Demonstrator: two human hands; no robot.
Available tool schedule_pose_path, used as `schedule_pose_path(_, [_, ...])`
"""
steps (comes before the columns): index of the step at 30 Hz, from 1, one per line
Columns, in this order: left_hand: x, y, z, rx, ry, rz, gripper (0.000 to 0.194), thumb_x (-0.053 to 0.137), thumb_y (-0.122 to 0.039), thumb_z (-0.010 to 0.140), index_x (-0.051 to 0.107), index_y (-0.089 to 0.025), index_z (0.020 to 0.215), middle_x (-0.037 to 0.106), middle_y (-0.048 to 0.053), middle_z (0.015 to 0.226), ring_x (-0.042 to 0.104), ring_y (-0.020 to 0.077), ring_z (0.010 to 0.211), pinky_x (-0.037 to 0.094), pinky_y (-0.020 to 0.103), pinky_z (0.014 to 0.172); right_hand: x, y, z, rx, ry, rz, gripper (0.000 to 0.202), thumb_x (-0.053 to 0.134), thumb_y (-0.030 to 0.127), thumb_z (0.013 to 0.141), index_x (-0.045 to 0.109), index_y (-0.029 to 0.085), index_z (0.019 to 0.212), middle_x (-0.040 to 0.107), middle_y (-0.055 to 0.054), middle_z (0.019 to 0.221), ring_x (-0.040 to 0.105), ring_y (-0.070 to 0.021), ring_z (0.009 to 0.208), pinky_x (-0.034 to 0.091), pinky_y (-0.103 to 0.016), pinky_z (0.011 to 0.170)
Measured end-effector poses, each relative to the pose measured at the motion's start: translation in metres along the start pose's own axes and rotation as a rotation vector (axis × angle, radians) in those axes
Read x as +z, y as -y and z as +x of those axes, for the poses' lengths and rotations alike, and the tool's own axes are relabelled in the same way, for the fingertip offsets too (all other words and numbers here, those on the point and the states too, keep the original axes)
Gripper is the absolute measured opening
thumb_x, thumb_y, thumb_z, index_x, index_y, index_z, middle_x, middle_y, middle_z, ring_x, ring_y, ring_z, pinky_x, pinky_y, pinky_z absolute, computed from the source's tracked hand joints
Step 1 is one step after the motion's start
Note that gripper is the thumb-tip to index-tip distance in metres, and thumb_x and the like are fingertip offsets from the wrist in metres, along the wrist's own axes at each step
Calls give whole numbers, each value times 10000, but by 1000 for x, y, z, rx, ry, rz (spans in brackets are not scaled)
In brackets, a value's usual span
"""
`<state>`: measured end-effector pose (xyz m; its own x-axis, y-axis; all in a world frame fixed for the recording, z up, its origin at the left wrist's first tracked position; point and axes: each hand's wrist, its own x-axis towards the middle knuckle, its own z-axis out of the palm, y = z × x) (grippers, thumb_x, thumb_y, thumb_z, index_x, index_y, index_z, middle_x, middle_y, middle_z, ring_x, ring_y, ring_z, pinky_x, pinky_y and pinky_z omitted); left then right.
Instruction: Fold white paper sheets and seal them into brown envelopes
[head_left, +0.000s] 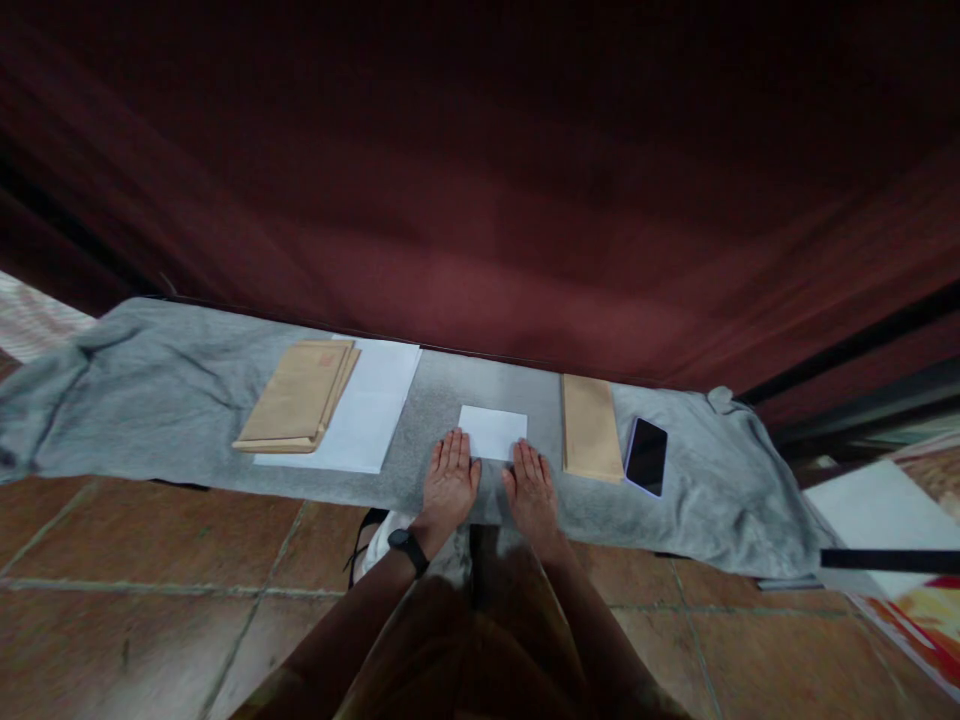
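Observation:
A small white paper (493, 432) lies flat on the grey cloth (442, 385) in front of me. My left hand (451, 480) rests palm down at its lower left corner, fingers stretched out. At its lower right corner lies my right hand (532, 490), also flat, with its fingertips by the paper's edge. Neither hand grips anything. Left of them, a stack of brown envelopes (296, 395) partly covers larger white sheets (375, 410). To the right is a single brown envelope (590, 428), with a phone (646, 457), screen dark, beside it.
A dark red surface (480, 230) rises beyond the cloth-covered bench. The cloth is rumpled at both ends. Tiled floor (165, 540) shows below the near edge. White sheets (870, 510) and a colourful printed item (926, 625) lie at the far right, crossed by a dark bar.

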<state>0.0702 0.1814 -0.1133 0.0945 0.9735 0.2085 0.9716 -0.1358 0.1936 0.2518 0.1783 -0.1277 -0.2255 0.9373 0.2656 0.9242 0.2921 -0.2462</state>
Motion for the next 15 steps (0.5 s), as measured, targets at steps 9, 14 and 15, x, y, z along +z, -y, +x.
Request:
schedule_pose_path(9, [7,-16,31,180,37,-29,594,282,-220,1034,334,-79,1608,391,148,1655,272,241,1579,253,474,1297,-1,15,39,2,65,54,545,254,297,1105,408,83,1582,423,-162,1636,357,-250,1542,290,-494,1254])
schedule_pose_path(14, [19,-13,51,204,145,-16,612,283,-160,1000,348,-81,1603,392,160,1653,294,249,1571,253,481,1290,3,25,63,17,146,49,550,251,344,1114,441,102,1569,410,-127,1646,349,-245,1549,252,-461,1273])
schedule_pose_path(15, [20,-12,54,201,148,-15,614,294,-163,997,348,-85,1604,386,159,1657,291,252,1572,247,481,1291,5,25,67,21,153,46,550,251,347,1115,439,105,1571,410,-125,1646,348,-244,1550,249,-458,1274])
